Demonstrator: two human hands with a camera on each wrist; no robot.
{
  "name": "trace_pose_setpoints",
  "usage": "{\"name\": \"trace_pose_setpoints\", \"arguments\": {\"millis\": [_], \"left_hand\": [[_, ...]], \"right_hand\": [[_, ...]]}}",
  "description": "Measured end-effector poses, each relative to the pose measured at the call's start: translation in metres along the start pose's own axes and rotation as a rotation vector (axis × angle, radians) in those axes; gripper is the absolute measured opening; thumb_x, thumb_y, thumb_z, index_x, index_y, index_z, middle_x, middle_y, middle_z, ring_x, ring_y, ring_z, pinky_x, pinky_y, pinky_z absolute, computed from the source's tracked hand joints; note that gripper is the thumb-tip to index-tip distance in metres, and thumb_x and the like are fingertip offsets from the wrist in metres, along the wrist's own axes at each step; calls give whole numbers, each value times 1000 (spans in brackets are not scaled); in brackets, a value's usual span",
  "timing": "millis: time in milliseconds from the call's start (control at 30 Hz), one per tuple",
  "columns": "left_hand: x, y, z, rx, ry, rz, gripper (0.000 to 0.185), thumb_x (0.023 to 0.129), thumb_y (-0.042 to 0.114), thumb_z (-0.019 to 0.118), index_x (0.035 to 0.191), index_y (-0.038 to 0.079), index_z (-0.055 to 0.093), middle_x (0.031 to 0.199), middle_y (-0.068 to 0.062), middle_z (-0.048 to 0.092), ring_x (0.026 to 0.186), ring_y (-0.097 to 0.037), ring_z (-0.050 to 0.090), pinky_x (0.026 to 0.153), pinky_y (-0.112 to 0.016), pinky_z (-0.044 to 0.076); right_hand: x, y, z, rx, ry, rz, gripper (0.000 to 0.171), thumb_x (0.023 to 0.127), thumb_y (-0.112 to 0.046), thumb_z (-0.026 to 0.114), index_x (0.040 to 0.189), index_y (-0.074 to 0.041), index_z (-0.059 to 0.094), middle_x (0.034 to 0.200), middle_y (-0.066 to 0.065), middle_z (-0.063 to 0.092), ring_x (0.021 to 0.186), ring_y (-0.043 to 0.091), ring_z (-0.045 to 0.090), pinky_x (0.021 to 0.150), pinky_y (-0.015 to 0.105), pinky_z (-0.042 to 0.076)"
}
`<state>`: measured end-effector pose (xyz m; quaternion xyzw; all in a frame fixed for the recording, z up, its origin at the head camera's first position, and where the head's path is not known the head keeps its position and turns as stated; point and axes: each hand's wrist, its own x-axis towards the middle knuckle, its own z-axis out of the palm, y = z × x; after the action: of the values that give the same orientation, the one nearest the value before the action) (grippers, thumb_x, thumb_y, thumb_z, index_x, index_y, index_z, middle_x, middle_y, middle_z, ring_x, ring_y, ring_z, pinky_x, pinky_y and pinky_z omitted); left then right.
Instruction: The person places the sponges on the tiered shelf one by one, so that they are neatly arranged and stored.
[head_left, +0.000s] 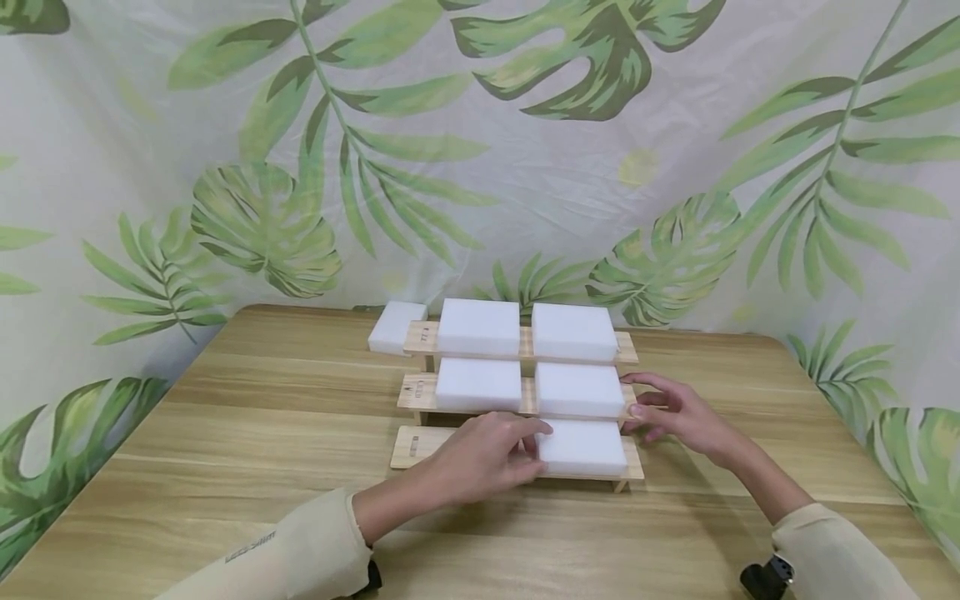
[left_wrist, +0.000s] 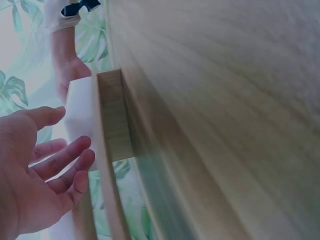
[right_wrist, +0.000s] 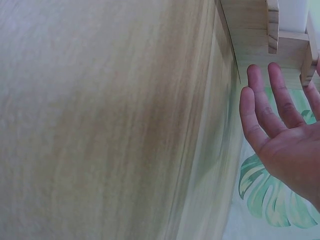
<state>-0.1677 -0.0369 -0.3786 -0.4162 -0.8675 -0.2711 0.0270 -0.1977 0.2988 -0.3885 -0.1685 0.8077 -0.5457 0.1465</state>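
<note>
- A three-step wooden rack (head_left: 420, 443) stands on the worktop (head_left: 262, 433), near its far edge.
- White foam blocks lie on the steps: two on the top step, two on the middle step, one on the bottom step.
- The bottom block (head_left: 582, 447) sits at the right end of the lowest step; the left part of that step is bare.
- The left hand (head_left: 487, 454) rests over the bottom step, its fingers relaxed and lightly spread, the fingertips touching the left edge of the bottom block.
- In the left wrist view the left hand's fingers (left_wrist: 60, 160) lie loose beside the white block (left_wrist: 80, 115), curled round nothing.
- The right hand (head_left: 678, 412) is at the right end of the rack, fingers straight and slightly spread, the tips touching the right end of the middle step, just beside the middle right block (head_left: 579, 389).
- The right wrist view shows that hand open, palm showing, near the rack's legs (right_wrist: 272, 30).
- One more foam block (head_left: 396, 327) lies on the worktop just left of the top step.
- A leaf-print cloth (head_left: 525, 150) hangs behind and beside the worktop.
</note>
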Motion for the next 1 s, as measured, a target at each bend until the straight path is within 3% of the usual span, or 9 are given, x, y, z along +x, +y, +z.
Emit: {"name": "trace_pose_setpoints", "arguments": {"millis": [133, 367, 500, 600, 833, 1000], "left_hand": [[-5, 6, -11, -26, 14, 26, 31, 93, 21, 79, 120, 7, 72, 90, 3, 73, 81, -8, 65, 73, -22, 52], [-16, 7, -37, -62, 129, 97, 27, 91, 15, 80, 115, 4, 73, 89, 0, 72, 78, -9, 63, 70, -19, 51], [-23, 3, -54, -96, 177, 76, 26, 92, 12, 78, 116, 2, 72, 88, 0, 72, 79, -9, 64, 73, -22, 56], [-27, -2, -66, -109, 224, 58, 27, 92, 11, 78, 115, -1, 72, 88, 0, 72, 77, -10, 64, 66, -22, 55], [-36, -19, -94, -62, 368, 21, 25, 89, 5, 79, 113, 0, 72, 83, 2, 72, 72, -9, 62, 59, -28, 50], [-43, -37, -107, -36, 444, -24, 22, 87, -1, 79, 108, 0, 73, 80, 1, 72, 70, -11, 62, 57, -26, 46]], "right_hand": [[0, 0, 0, -3, -1, -5, 55, 105, -12, 59, 153, 5, 37, 111, 21, 70, 99, 31, 74, 79, 43, 61], [0, 1, -1, -3, -12, -22, 55, 106, -11, 59, 152, 6, 36, 111, 21, 70, 98, 29, 75, 78, 44, 61], [1, 1, -1, -3, -15, -24, 55, 105, -12, 59, 152, 7, 36, 110, 21, 69, 98, 28, 75, 78, 44, 61], [1, 0, 0, -2, -9, -21, 55, 105, -12, 60, 151, 7, 37, 110, 21, 69, 98, 28, 75, 78, 44, 61], [1, 1, 0, 1, -3, -19, 54, 105, -11, 60, 151, 7, 37, 110, 21, 70, 97, 27, 75, 78, 45, 61], [1, 1, 0, -1, -5, -26, 54, 105, -11, 60, 151, 6, 38, 109, 21, 69, 97, 27, 75, 77, 44, 61]]}}
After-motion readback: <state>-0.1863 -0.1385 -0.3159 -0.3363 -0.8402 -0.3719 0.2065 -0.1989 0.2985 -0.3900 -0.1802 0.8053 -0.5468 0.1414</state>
